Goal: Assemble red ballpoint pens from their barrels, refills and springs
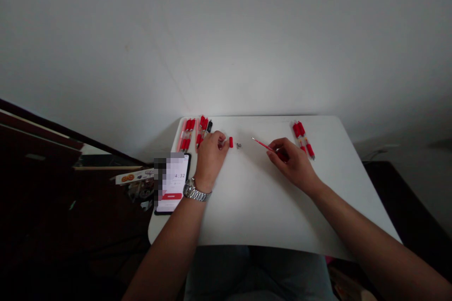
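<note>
Pinched between the fingers of my right hand [291, 162] is a thin red pen refill [262, 143], its metal tip pointing left and slightly up. My left hand [213, 150], with a metal watch on the wrist, has its fingers curled together at the left of the table; what they hold, if anything, I cannot make out. Right beside its fingertips stands a short red rubber pen grip [231, 142]. Small metallic pen parts [238, 146] lie on the table between the two hands, just right of that grip.
Several red pens [189, 130] lie at the back left, with a black-ended pen [209, 126] beside them. Two red pens [303, 138] lie behind my right hand. A phone [173, 190] rests at the left edge of the white table [257, 211]. A wall rises behind.
</note>
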### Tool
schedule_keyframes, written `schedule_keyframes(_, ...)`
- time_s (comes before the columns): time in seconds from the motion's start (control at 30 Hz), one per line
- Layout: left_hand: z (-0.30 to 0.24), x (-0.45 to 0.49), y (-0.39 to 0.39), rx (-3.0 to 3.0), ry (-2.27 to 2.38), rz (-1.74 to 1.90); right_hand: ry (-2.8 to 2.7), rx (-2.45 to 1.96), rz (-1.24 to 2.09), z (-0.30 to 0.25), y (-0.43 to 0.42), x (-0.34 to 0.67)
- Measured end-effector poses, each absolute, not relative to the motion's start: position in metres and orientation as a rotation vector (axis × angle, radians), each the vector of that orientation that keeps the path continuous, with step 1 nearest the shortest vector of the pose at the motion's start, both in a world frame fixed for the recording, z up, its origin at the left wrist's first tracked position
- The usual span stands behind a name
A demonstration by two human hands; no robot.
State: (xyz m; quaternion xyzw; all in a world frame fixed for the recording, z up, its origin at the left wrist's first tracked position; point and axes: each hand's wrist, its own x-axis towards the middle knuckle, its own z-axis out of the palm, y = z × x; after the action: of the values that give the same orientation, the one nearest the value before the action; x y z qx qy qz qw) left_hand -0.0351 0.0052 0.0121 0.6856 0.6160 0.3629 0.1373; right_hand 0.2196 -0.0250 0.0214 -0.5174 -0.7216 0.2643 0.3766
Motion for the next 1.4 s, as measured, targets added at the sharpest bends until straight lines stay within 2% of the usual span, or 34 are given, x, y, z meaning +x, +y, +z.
schedule_keyframes(1.4, 0.012, -0.034, 0.0059, 2.001, 1.77, 1.055, -1.861, -1.319, 0.662, 0.0186, -0.0235, 0.2209)
